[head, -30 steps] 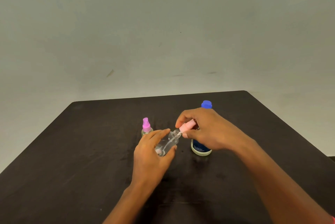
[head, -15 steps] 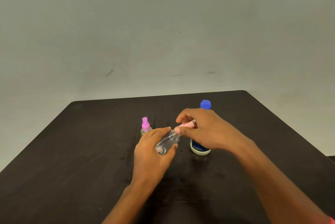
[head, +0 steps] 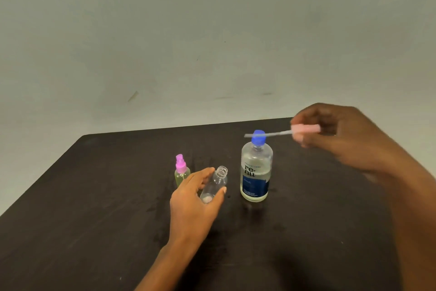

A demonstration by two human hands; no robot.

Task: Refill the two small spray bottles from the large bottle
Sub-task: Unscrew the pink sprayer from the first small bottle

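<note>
Now the left hand [head: 192, 205] is holding the small clear spray bottle [head: 215, 184] near the middle of the dark desk [head: 94, 220], thumb on its right side and the other fingers [head: 200, 176] curling around its left, so the bottle is tilting with its open threaded neck pointing up and away. Its pump is off: the right hand [head: 342, 137] is hovering above the far right part of the desk, pinching the pale pink spray head [head: 305, 130] between thumb and fingers, and the thin dip tube [head: 266, 135] is sticking out leftward, crossing in front of the large bottle's blue cap [head: 258, 137]. This hand is blurring somewhat. The large bottle [head: 256, 172] is standing upright just right of the clear bottle, apart from it, capped and partly full of clear liquid. The second small spray bottle [head: 181, 172], holding yellowish liquid and wearing a pink pump, is standing upright just left of and behind the left hand's fingers.
</note>
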